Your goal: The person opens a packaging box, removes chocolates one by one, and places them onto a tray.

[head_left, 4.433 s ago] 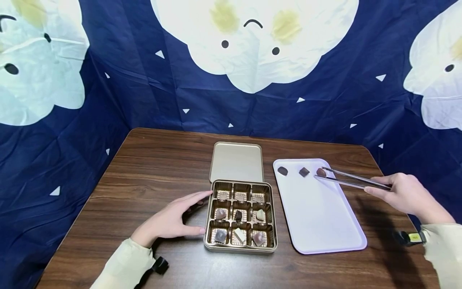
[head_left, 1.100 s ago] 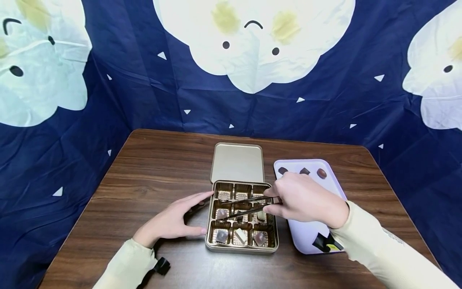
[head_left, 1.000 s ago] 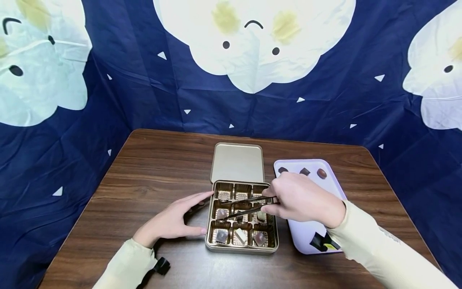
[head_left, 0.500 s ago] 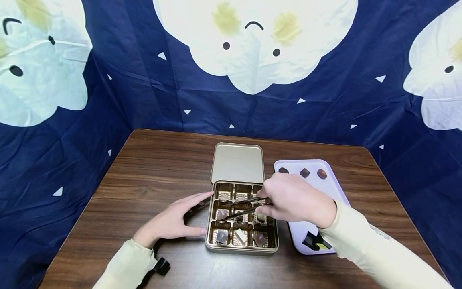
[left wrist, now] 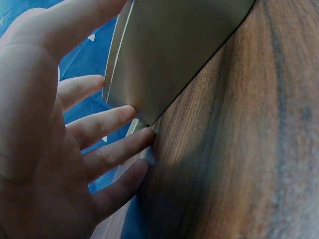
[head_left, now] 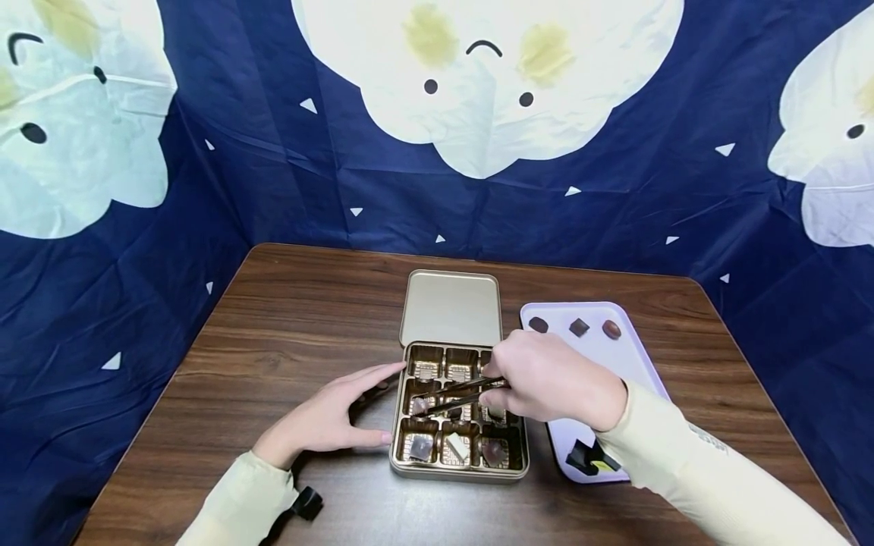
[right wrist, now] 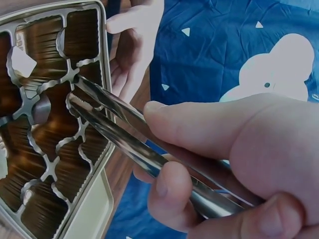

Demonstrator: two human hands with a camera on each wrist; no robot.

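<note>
My right hand (head_left: 556, 379) holds metal tongs (right wrist: 132, 149) over the gold tin (head_left: 457, 477). Their slightly parted tips reach the left compartment of the middle row, around or just above a brown chocolate (head_left: 420, 406); whether they touch it I cannot tell. Fingers spread, my left hand (head_left: 328, 417) rests against the tin's left side; the left wrist view shows its fingertips near the tin wall (left wrist: 164, 55). In the front row lie a dark square chocolate (head_left: 420, 449), a white bar-shaped one (head_left: 456, 447) and a brown one (head_left: 495, 453). My right hand partly hides the tin's right compartments.
A pale purple tray (head_left: 565, 462) stands right of the tin, partly under my right forearm. Along its far end lie a dark round chocolate (head_left: 538, 324), a dark square one (head_left: 579, 327) and a brown one (head_left: 611, 329). The lid (head_left: 451, 307) lies behind the tin.
From the tray's brown chocolate, my right hand has brought the tongs left over the tin; that chocolate stays on the tray. Lately this hand has shifted slightly left. The left hand keeps its place.
</note>
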